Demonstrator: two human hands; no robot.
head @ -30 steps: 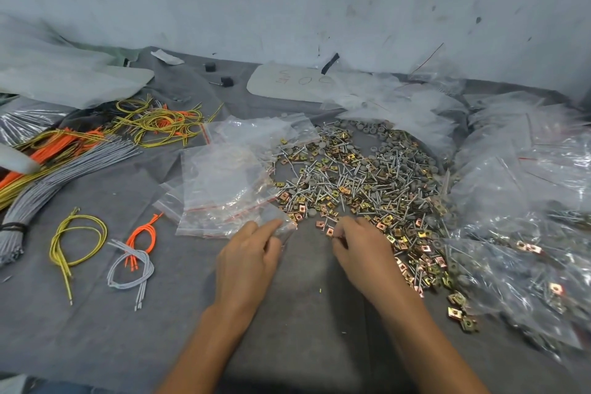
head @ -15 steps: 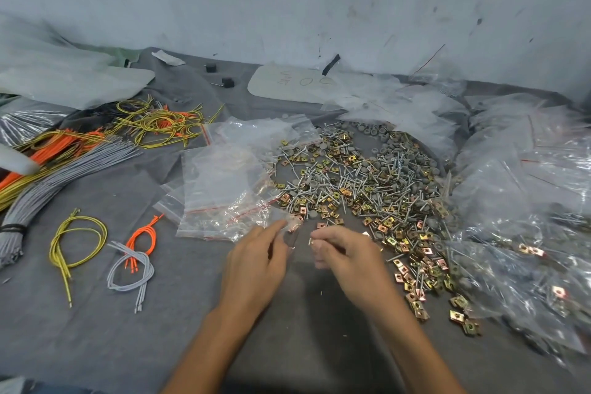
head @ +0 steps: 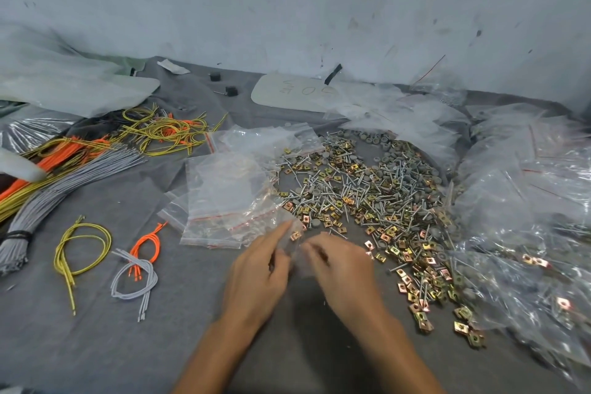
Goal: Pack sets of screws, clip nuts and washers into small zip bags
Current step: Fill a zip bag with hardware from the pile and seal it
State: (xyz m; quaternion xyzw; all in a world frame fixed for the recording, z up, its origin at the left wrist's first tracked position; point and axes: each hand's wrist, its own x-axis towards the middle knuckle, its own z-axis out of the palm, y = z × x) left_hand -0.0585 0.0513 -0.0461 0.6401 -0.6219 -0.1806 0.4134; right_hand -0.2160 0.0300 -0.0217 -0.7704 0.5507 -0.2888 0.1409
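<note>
Head view: small clear plastic zip bag [head: 295, 254] near centre over grey felt-covered bench [head: 96, 345]. Left hand [head: 259, 272] pinches its left edge, thumb against forefinger. Bag glossy, crinkled, blurred. Long axis seems near-far; mouth direction cannot tell. Right hand [head: 347, 272] has fingers curled at bag's right edge; grip cannot tell. Far right of hands: heap of silver screws, brassy square clip nuts, dull grey round washers [head: 367, 195].
</note>
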